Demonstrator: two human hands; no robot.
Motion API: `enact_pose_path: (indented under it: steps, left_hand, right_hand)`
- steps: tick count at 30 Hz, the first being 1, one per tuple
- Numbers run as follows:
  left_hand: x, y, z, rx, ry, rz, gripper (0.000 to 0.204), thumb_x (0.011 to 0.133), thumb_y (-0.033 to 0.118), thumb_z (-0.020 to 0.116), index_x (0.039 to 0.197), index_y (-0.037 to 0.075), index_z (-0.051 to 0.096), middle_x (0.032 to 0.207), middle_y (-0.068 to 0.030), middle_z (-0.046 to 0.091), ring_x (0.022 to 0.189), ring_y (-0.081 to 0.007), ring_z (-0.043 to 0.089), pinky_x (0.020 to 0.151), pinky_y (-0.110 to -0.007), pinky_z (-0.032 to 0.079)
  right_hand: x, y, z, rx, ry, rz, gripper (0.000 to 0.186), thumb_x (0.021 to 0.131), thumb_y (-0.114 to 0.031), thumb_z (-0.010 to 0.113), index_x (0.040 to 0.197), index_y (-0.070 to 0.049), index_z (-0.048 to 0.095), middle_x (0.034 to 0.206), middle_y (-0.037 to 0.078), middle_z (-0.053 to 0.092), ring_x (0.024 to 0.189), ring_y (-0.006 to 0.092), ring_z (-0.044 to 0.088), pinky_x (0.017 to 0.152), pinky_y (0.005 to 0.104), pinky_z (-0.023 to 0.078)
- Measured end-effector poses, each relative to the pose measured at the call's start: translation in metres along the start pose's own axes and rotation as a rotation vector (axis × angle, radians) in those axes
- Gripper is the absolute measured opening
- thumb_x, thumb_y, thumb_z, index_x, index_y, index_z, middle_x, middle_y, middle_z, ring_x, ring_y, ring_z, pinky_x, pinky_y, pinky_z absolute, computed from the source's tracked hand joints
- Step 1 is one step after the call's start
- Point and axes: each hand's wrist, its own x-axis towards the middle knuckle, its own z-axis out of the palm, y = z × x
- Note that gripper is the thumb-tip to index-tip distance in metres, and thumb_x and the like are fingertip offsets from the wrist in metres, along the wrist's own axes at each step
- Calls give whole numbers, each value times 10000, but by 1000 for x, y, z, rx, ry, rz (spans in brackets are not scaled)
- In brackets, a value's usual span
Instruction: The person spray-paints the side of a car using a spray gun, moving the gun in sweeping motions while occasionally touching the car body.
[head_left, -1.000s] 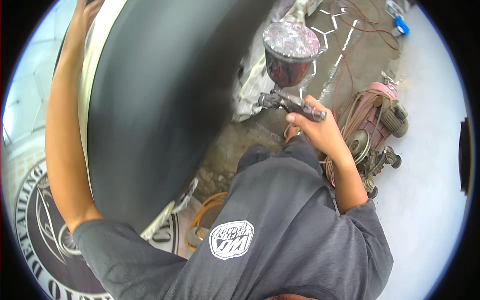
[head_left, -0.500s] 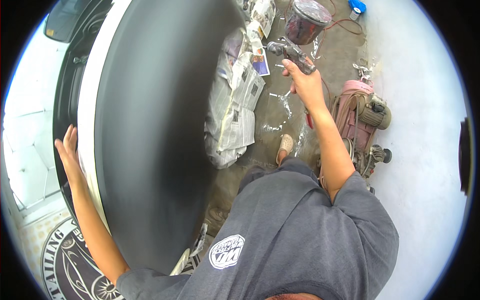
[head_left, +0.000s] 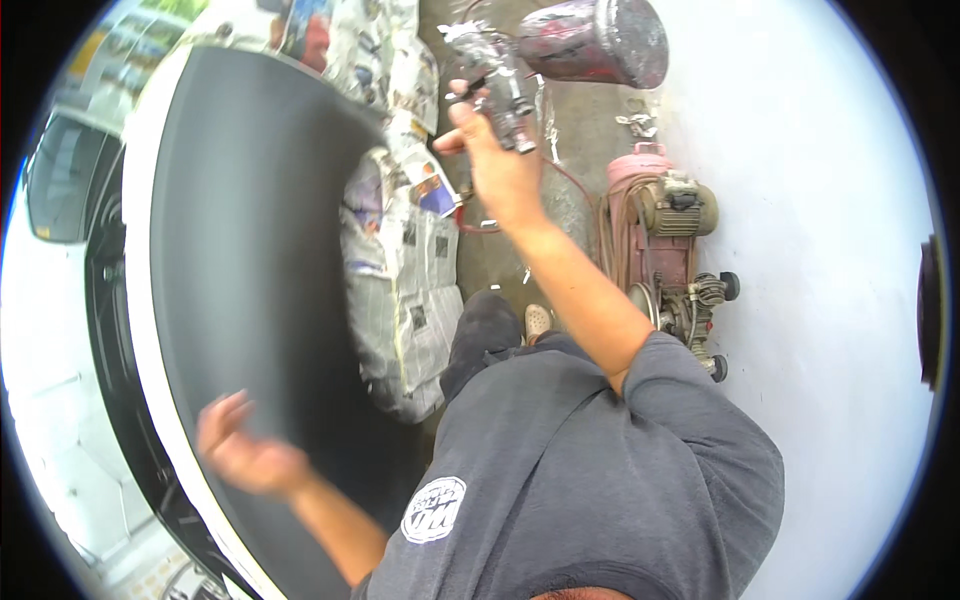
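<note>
Over the car: a person stands beside a white car (head_left: 45,330), looking down at a big dark grey panel (head_left: 250,260) raised over its front.
Right hand: the right hand (head_left: 500,165) is clenched round the grip of a spray gun (head_left: 495,75), lifted high and well clear of the panel, probably so no paint falls on the surface.
Spray gun: metal body crusted with old paint; its cup (head_left: 600,40), smeared dark red and grey, lies tipped over to the right at the top of the view.
Left hand: the left hand (head_left: 245,455) is blurred, fingers spread and holding nothing, at the panel's lower edge; whether it touches the surface I cannot tell.
Panel: matt, even and dark, with a pale rim along its left side.
Masking: newspaper (head_left: 400,290) is wrapped over the car part just right of the panel, likely to keep paint off it.
Floor: a pink compressor (head_left: 665,250) with a coiled hose stands near the person's feet on the concrete.
</note>
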Motion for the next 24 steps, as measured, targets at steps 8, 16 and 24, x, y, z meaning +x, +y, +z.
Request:
enact_pose_path:
  steps: [8,16,24]
  left_hand:
    - [-115,-98,378,-1122,-715,-1822,1083,918,872,160,1475,-28,389,1390,-253,561,1290,-347,548,1042,-506,462]
    - [-81,-191,581,-1332,-562,-1966,599,966,426,672,1339,2,474,1319,-167,602,1193,-284,585,1066,-494,467]
    - [-14,-231,699,-1023,-612,-1766,455,918,97,625,1343,190,491,1095,-63,684,1035,-215,641,912,-403,496]
  right_hand:
    - [42,-37,5,18,-71,-31,416,1022,-151,630,1397,-3,530,915,62,695,794,114,683,752,274,525]
    - [126,-17,-47,-277,58,-73,406,1032,-104,585,1417,-5,504,1014,81,711,836,110,688,779,283,528]
    - [204,4,-59,-439,241,57,479,1004,-73,593,1454,-4,444,1330,142,589,934,191,685,865,368,579]
